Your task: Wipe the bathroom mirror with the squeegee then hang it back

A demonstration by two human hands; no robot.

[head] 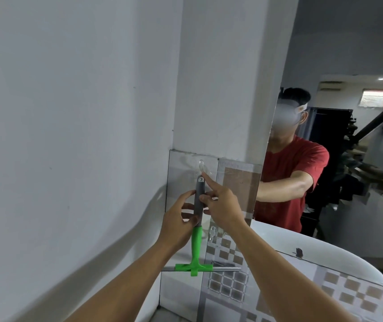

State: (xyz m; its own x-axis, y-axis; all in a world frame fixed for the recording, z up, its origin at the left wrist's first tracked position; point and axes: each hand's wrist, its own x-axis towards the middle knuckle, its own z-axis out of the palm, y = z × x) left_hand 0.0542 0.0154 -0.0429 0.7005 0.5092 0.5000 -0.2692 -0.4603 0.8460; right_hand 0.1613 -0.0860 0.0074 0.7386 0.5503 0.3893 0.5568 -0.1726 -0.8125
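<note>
The squeegee (196, 245) has a grey upper handle, a green lower handle and a green crossbar with its blade at the bottom. It hangs upright against the glossy tiled wall. My left hand (177, 220) grips the grey handle from the left. My right hand (220, 203) pinches the same handle from the right, its forefinger stretched up toward a clear plastic hook (201, 165) stuck on the tile. The handle's top loop sits just below that hook. The mirror (348, 159) fills the wall to the right and reflects a person in a red shirt.
A white painted wall (69, 135) stands at the left, forming a corner with a white column (223, 77). A second clear hook (212, 232) sits lower on the tile. A white basin rim (325, 254) curves below the mirror, beside brown-and-white checkered tiles (360, 296).
</note>
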